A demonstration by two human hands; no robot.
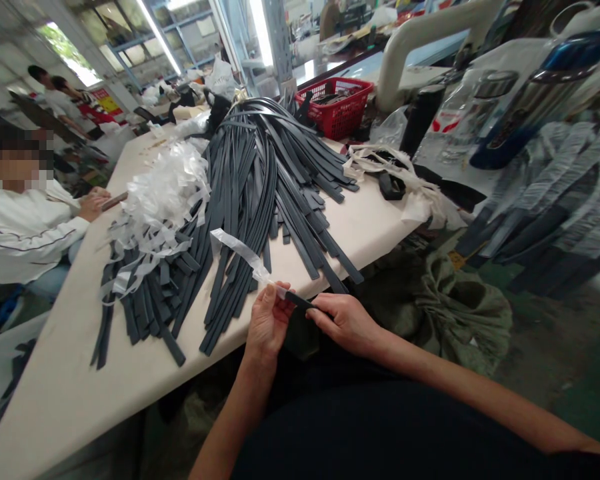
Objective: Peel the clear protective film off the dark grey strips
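Observation:
My left hand pinches a white translucent plastic strip where it meets one end of a dark grey strap. The loose end of the plastic curls up and to the left over the table. My right hand is closed around the same strap, a short way to the right. Just beyond my hands a big bundle of dark grey straps fans out over the table. A heap of white plastic strips lies on its left side, over other straps.
Across the pale table sits a person in a white top. A red basket stands behind the bundle. Off-white cloth strips lie at the right edge. Wrapped straps hang at right, near a blue bottle. A green sack is below.

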